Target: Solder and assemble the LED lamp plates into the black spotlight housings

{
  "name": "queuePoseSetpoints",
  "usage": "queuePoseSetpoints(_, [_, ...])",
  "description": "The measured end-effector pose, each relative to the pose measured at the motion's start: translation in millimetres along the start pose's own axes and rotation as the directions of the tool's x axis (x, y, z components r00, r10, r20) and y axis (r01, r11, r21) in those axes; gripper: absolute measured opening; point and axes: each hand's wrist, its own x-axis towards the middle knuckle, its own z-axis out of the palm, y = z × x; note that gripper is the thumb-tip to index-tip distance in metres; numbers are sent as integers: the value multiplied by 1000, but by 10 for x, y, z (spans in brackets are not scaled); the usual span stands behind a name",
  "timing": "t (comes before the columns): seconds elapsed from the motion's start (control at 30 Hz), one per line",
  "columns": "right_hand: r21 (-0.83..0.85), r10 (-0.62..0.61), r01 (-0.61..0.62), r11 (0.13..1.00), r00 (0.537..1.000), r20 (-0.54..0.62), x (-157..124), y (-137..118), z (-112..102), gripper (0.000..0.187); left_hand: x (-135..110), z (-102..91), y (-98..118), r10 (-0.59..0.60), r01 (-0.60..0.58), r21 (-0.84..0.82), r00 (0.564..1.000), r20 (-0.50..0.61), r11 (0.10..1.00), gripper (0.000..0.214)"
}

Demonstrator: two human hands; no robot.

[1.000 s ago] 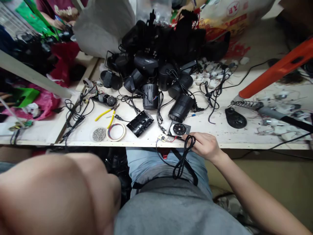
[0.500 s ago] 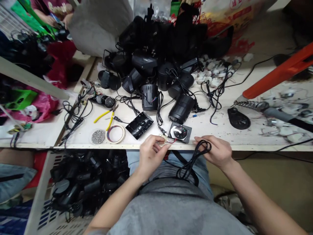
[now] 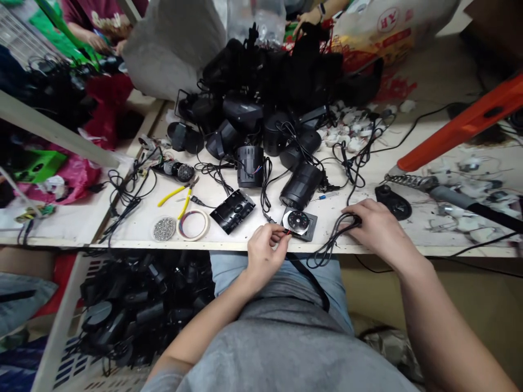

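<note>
My left hand (image 3: 266, 251) is closed in a pinch at the bench's front edge, holding the small circuit board with red wires beside a dark square plate with a round disc (image 3: 300, 222). My right hand (image 3: 378, 227) rests on the bench to the right, fingers closed round a coiled black cable (image 3: 333, 243) that droops over the edge toward my lap. A black cylindrical lamp housing (image 3: 300, 185) lies just behind the plate.
A heap of black lamp housings (image 3: 261, 87) fills the back of the wooden bench (image 3: 368, 215). Yellow-handled pliers (image 3: 180, 193), a tape roll (image 3: 193, 223), a dish of screws (image 3: 164, 228) and a black bracket (image 3: 232, 210) lie left. A soldering iron stand (image 3: 412, 179) sits right. Other people's hands (image 3: 304, 16) work beyond. A crate of black parts (image 3: 134, 305) stands below.
My right hand has carried the black cable up and to the right onto the bench. My left hand, out of sight a second ago, now pinches the small board near the plate.
</note>
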Motion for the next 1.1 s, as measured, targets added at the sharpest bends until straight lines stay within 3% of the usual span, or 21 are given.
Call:
queuePoseSetpoints(0.23, [-194, -79, 61, 979, 993, -87, -50, -243, -16, 47, -3, 7, 36, -27, 26, -46, 999, -23, 999, 7])
queuePoseSetpoints(0.53, [-224, -28, 1, 975, 992, -119, -160, -305, -90, 53, -29, 1, 6, -80, 75, -213, 997, -14, 974, 9])
queuePoseSetpoints(0.63, [-142, -25, -4, 990, 979, -202, -198, -432, -226, 45, -39, -7, 3, -83, 77, -206, 996, -21, 976, 11])
queuePoseSetpoints(0.73, [60, -45, 64, 996, 959, -280, -194, -680, -275, 36, -40, -1, 3, -96, 92, -200, 995, -7, 975, 13])
queuePoseSetpoints(0.9, [275, -133, 193, 942, 966, -223, -85, -1010, -22, 57, -20, 42, 24, -121, 119, -216, 993, 3, 969, 13])
queuePoseSetpoints(1.1, [327, -99, 148, 933, 982, -163, 32, -1013, 100, 61, 13, 39, 62, -164, 155, -258, 986, -11, 954, 10])
